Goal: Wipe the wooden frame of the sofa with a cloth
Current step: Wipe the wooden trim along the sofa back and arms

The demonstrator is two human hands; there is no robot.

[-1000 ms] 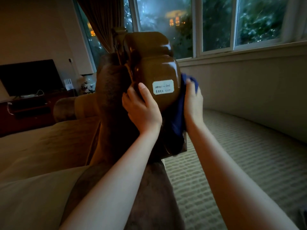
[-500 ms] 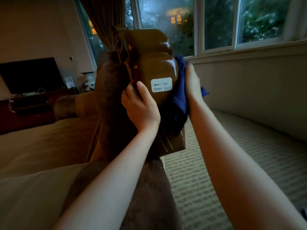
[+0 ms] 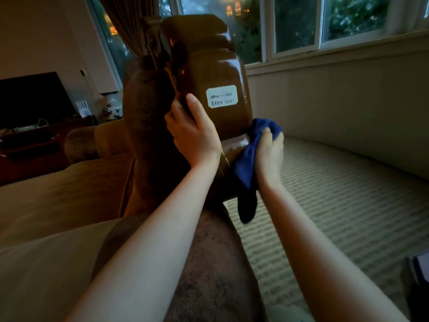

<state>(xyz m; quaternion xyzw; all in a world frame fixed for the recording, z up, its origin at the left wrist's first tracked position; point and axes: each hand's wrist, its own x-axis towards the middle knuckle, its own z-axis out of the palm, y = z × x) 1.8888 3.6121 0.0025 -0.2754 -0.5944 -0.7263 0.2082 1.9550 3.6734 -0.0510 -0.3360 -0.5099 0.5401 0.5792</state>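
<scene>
The wooden frame [image 3: 209,73] of the sofa rises in the upper middle of the picture: a glossy, dark brown carved post with rounded, stepped bulges that catch the window light, narrowing to a waist near its lower end. A white label [image 3: 222,96] with handwritten marks sticks to its face. The left hand [image 3: 192,133], at centre, is curled around the post's left edge, thumb lying up the wood just left of the label. The right hand [image 3: 269,152], right of centre, is closed on a blue cloth [image 3: 249,159], bunched against the post's lower right side at the waist, with a dark tail hanging down below the wrist.

Half a second ago the cloth and right hand were higher, pressed to the post's right side level with the label; they have since slid down to the waist. The left hand has kept its grip.

At far left a dark television screen [image 3: 30,98] stands on a low cabinet [image 3: 32,145], with a patterned vase [image 3: 110,108] beside it. The brown upholstered sofa back [image 3: 148,126] runs down the middle, under the forearms. Windows [image 3: 301,22] fill the upper right above a pale wall, and ribbed carpet [image 3: 336,205] covers the lower right.
</scene>
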